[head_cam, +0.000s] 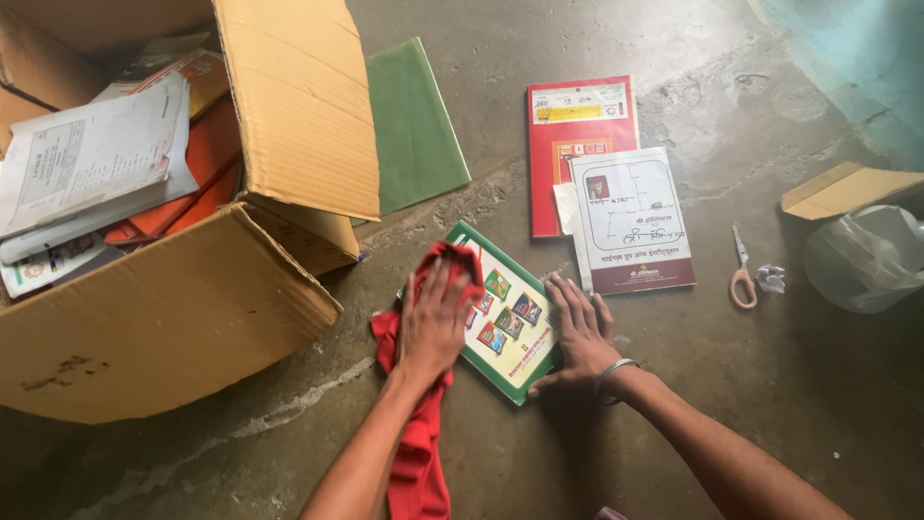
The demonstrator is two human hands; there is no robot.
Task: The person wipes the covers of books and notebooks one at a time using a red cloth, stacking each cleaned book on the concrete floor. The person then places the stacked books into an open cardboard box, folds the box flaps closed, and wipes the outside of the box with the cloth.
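Observation:
A green-bordered book with small pictures on its cover lies flat on the concrete floor. My left hand presses a red cloth flat onto the book's left part, fingers spread. My right hand, with a metal bangle on the wrist, rests flat on the book's right edge and holds it down.
An open cardboard box full of papers and orange folders stands at left. A green folder, a red book and a white booklet lie behind. Scissors, a cardboard flap and a plastic bag are at right.

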